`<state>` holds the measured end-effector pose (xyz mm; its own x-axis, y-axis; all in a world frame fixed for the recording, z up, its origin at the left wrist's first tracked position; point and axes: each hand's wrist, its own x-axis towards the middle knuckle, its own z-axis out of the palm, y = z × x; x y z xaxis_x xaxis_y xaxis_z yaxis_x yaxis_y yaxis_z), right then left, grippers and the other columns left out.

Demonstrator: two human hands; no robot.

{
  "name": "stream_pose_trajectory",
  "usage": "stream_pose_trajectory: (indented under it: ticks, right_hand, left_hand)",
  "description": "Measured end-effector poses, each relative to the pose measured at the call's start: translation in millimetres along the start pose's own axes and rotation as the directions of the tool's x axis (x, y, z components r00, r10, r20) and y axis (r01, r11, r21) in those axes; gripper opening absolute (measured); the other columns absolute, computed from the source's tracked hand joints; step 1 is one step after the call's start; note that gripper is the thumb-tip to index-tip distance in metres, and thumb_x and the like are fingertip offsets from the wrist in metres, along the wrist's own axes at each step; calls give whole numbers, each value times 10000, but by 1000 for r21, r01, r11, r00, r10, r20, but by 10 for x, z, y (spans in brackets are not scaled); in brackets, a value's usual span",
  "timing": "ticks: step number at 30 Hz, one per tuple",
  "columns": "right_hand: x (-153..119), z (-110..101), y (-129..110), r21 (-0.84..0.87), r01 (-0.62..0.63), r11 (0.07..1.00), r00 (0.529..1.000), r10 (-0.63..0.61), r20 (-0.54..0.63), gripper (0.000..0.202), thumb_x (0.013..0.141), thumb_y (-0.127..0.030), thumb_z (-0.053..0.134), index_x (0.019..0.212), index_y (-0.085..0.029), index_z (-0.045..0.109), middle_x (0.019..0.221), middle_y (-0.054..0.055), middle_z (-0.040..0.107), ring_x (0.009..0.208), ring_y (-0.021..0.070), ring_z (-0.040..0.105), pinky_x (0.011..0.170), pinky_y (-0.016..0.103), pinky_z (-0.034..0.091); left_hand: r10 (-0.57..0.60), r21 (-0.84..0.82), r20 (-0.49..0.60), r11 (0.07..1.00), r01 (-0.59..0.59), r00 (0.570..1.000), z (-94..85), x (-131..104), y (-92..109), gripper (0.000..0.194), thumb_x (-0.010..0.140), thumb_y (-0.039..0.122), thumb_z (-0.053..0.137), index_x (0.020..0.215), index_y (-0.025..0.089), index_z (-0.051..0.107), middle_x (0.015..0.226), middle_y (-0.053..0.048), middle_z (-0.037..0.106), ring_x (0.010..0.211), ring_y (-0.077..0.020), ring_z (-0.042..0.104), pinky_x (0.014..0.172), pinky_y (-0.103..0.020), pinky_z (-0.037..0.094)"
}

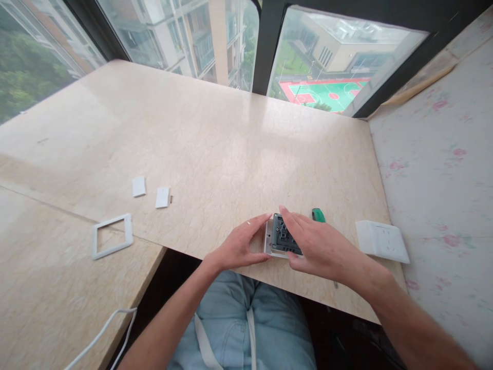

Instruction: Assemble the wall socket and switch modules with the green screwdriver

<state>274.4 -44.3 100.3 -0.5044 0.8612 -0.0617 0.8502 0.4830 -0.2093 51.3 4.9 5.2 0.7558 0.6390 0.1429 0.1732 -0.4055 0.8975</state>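
Observation:
Close to the front edge of the tabletop sits a dark grey switch module (282,234), its inner workings facing up, on a white wall-box base (266,244). My left hand (241,244) pinches the left end of the white base between thumb and fingers. Over the module's right part, my right hand (321,246) is closed, thumb at the near edge and fingers at the far edge, so that side is hidden. A green tool handle (318,215) shows just beyond my right hand. Most of that tool is covered.
A white frame (128,228) lies at left, with two white cover pieces (139,186) and a small metal bit (171,199) beyond it. At right, a white socket unit (383,240) rests by the papered wall (435,205). A white cable (92,340) hangs over the near left edge.

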Motion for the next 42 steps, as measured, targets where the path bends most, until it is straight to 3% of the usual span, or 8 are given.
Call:
stream_pose_trajectory:
  ticks: [8,18,35,42]
  right_hand:
    - [-81,-110,143,-5,-55,998,998,55,-36,919,782,-253,614,1565,-69,172,1303,246,641,1084,355,680,767,445,601]
    - [-219,-238,203,0,-113,994,991,112,-78,927,790,-255,591,1585,-104,140,1233,201,686,1037,348,700,725,431,611]
    - [-264,-191,97,11,-100,995,992,100,-73,923,784,-231,595,1580,-103,146,1253,202,678,1051,337,704,743,418,624]
    - [-120,-93,-58,-23,-6,1000,997,4,-75,920,761,-160,548,1570,-78,117,1338,244,612,1190,370,627,861,511,603]
  left_hand:
    - [-23,27,9,999,23,1000,-7,-4,30,926,808,433,781,1562,280,266,1577,-134,424,1444,-321,427,1185,-536,371]
    - [-13,53,10,999,12,1000,5,-7,11,939,806,440,784,1564,276,254,1580,-135,420,1450,-311,422,1189,-525,369]
    - [-18,53,6,998,17,1000,5,-10,19,938,806,445,779,1567,292,253,1581,-127,420,1447,-317,423,1188,-532,366]
    - [-12,36,0,999,12,1000,15,-9,12,922,812,417,770,1564,285,254,1584,-136,412,1449,-325,419,1187,-554,358]
